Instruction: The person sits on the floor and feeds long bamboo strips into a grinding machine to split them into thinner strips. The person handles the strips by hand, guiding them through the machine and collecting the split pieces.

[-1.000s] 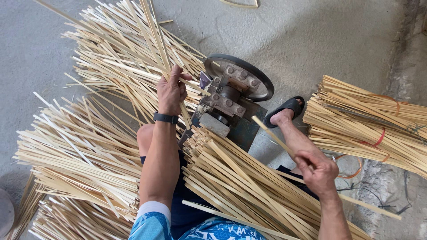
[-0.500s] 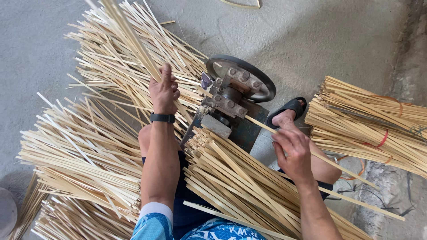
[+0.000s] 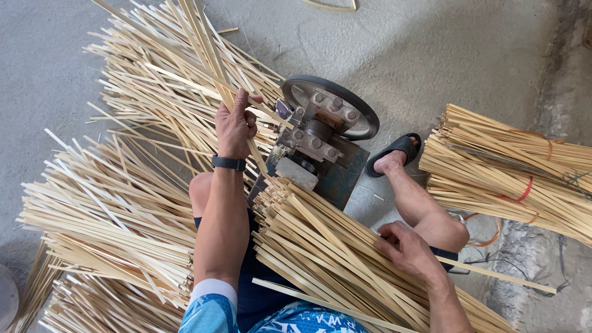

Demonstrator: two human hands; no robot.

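Our left hand (image 3: 235, 126) has its fingers clamped on thin bamboo strips (image 3: 206, 46) just left of the wheeled machine (image 3: 324, 132). Our right hand (image 3: 407, 250) rests on the slat pile (image 3: 320, 246) below that machine, fingers curled together around a slat.

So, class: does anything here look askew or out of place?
Mostly one thing: a single bamboo strip sticks out sideways from under the right hand, crossing the stack of strips. The left hand grips strips beside the machine.

My left arm stretches straight ahead, black band on the wrist, left hand (image 3: 235, 125) knuckles up with fingers curled shut in a grip. My right forearm angles in from lower right, right hand (image 3: 408, 250) palm down, fingers bent and pressing low, near my bare right knee.
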